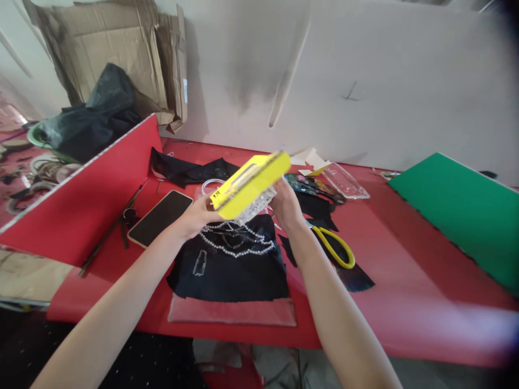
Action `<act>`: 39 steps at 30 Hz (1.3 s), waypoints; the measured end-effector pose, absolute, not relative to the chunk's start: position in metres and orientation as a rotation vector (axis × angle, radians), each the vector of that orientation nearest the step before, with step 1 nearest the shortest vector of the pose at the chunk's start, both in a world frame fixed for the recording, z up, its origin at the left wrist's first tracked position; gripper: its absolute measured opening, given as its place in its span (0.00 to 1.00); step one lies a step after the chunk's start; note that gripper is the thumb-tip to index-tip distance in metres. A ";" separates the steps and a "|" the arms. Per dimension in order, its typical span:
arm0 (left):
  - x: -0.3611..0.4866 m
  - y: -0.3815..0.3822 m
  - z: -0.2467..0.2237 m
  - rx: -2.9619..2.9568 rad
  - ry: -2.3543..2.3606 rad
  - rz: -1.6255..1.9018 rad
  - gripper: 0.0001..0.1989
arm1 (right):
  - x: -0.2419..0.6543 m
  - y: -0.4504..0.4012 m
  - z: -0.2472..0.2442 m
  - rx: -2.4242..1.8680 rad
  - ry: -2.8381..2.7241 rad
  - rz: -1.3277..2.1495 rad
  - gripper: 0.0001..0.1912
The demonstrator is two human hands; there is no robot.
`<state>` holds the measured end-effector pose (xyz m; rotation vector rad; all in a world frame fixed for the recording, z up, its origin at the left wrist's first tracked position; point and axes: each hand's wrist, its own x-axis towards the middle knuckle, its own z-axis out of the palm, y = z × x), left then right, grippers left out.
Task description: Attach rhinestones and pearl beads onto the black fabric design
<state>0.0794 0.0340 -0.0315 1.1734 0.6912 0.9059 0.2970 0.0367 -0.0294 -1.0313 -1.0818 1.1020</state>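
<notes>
Between my two hands is a yellow card pack (253, 186), tilted, with a clear plastic part full of small shiny pieces on its underside. My left hand (197, 218) grips its left end, and my right hand (286, 202) has its right end; some fingers are hidden behind it. Just below lie strings of silvery beads (237, 253) on a black cloth piece (239, 278). A small clear frame-shaped piece (200, 263) rests on the same cloth. Under the cloth is a clear sheet (231, 313).
A dark-screened phone (161, 218) lies left of my hands. Yellow-handled scissors (334, 246) are to the right, near black scraps and a clear plastic tray (346, 181). A red board (93, 194) stands at left, a green board (462, 216) at right. Cardboard (105, 40) leans behind.
</notes>
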 end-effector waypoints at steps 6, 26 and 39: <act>0.078 0.035 -0.027 1.001 0.689 0.886 0.23 | 0.295 0.031 -0.023 -0.941 -1.127 1.153 0.20; 0.067 0.040 -0.045 1.041 0.610 0.871 0.18 | 0.294 0.025 -0.014 -0.918 -1.181 1.144 0.19; 0.066 0.039 -0.042 1.069 0.623 0.863 0.17 | 0.294 0.025 -0.014 -0.931 -1.187 1.126 0.19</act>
